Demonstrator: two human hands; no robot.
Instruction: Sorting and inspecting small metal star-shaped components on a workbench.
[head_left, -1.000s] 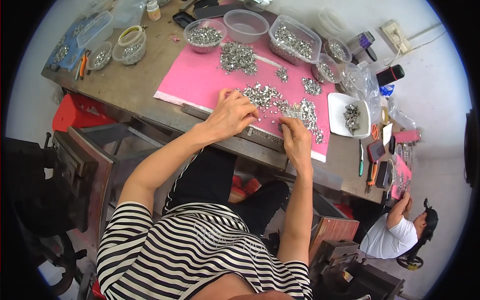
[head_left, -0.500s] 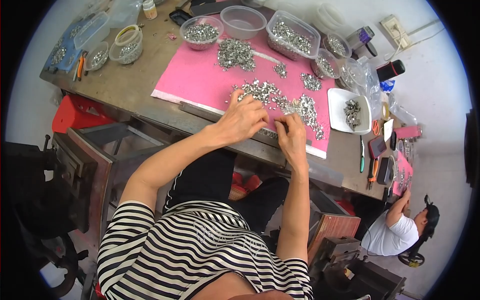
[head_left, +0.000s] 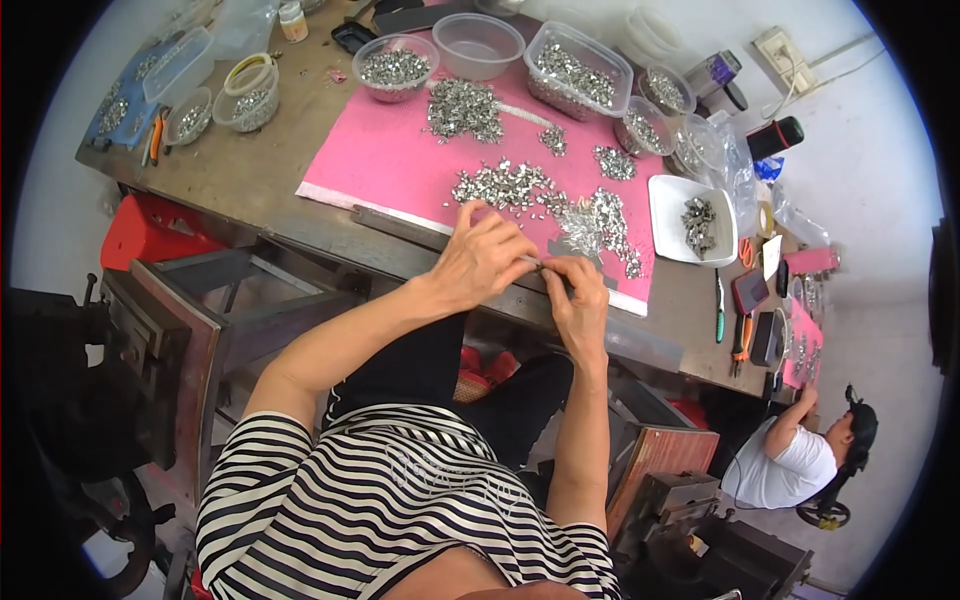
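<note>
My left hand (head_left: 480, 256) and my right hand (head_left: 580, 303) meet over the front edge of the bench. Both pinch with thumb and forefinger at a small metal piece (head_left: 535, 264), mostly covered by the fingertips. Just beyond, on a pink mat (head_left: 385, 160), lies a loose pile of small silvery metal parts (head_left: 505, 187). To its right another glinting silvery pile (head_left: 605, 222) spreads toward a white tray (head_left: 657, 222) holding a few larger metal pieces (head_left: 699, 226). Farther back on the mat is a bigger heap of parts (head_left: 465, 110).
Along the back stand a round tub of parts (head_left: 396, 92), an empty clear tub (head_left: 478, 72) and a rectangular tub (head_left: 535, 97). Orange-handled pliers (head_left: 741, 340) lie at right, and a red stool (head_left: 150, 232) stands at left. Another person (head_left: 795, 462) sits at far right.
My hands have drawn slightly back toward me and closer together, the fingertips now meeting at the small metal piece. The whole view has shifted slightly.
</note>
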